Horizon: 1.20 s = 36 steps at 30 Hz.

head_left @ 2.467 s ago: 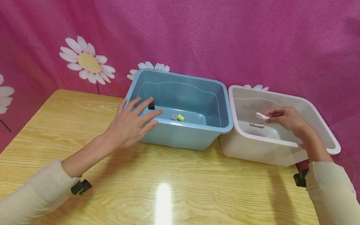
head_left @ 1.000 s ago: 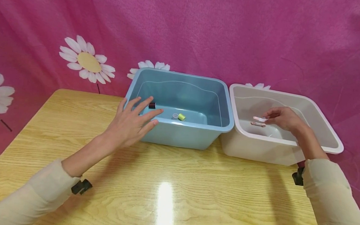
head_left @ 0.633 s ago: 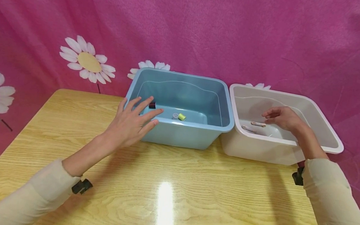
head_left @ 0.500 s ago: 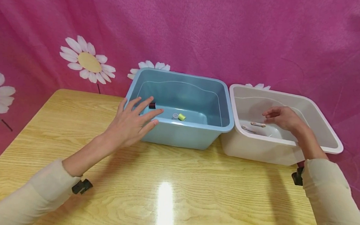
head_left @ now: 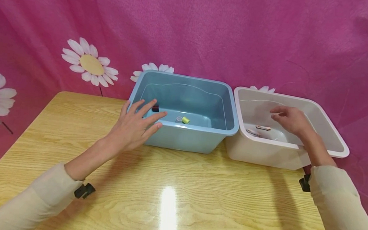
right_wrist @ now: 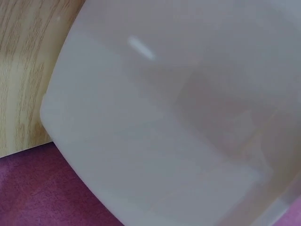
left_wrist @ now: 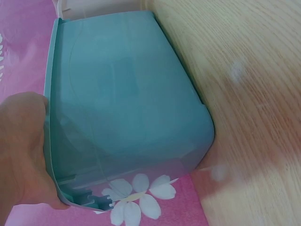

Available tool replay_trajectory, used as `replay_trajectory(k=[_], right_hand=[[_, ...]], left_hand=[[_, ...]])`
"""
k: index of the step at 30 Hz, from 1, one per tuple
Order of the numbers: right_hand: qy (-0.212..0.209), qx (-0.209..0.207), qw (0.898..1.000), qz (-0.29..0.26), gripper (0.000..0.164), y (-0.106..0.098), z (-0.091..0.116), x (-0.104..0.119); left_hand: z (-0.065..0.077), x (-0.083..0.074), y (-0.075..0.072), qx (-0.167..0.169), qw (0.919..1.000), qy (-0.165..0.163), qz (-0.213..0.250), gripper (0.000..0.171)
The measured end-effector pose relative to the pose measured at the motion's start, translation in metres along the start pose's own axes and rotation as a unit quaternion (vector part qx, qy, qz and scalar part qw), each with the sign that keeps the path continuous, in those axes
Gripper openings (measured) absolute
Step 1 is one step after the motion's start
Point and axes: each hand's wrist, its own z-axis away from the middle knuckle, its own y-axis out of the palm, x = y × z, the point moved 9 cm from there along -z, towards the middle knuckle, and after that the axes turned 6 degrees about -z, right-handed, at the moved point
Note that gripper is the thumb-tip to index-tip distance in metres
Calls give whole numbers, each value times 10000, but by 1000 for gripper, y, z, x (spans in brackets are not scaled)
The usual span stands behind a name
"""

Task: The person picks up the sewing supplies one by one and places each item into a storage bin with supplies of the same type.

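In the head view my left hand (head_left: 133,124), fingers spread, rests over the left front corner of the blue bin (head_left: 183,130). Inside that bin lie a dark spool (head_left: 155,108), a yellow-green spool (head_left: 185,120) and a small clear round piece (head_left: 179,119). My right hand (head_left: 291,120), holding nothing, hovers inside the mouth of the whitish bin (head_left: 263,157) with fingers loosely bent. Below and left of its fingertips, two slim, skein-like pieces lie on that bin's floor: a pinkish-tan one (head_left: 263,128) and a greyer one (head_left: 253,133).
Both bins stand side by side on a wood-grain table (head_left: 129,195), their rims close together. Behind them hangs a magenta cloth (head_left: 200,32) printed with daisies. The right wrist view shows mostly the outer wall of the whitish bin (right_wrist: 117,117).
My right hand has let go of a pale slim piece, which dropped to the whitish bin's floor beside the other. The hand has since risen slightly; my left hand stays put.
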Motion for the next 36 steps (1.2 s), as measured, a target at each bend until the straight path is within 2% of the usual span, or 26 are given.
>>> replay_trajectory(k=[9, 18, 27, 36], right_hand=[[65, -163, 9995, 248, 53, -2, 4, 14], [-469, -296, 9957, 737, 65, 0, 7, 34], [-223, -568, 9929, 1020, 65, 1, 17, 40], [-435, -824, 9859, 1388, 67, 3, 28, 59]], left_hand=[[-1, 1, 1, -32, 10000, -3, 22, 47], [-2, 4, 3, -79, 10000, -49, -3, 47], [-4, 5, 4, -203, 9998, -37, 57, 47], [-9, 5, 5, -160, 9995, -63, 276, 48]])
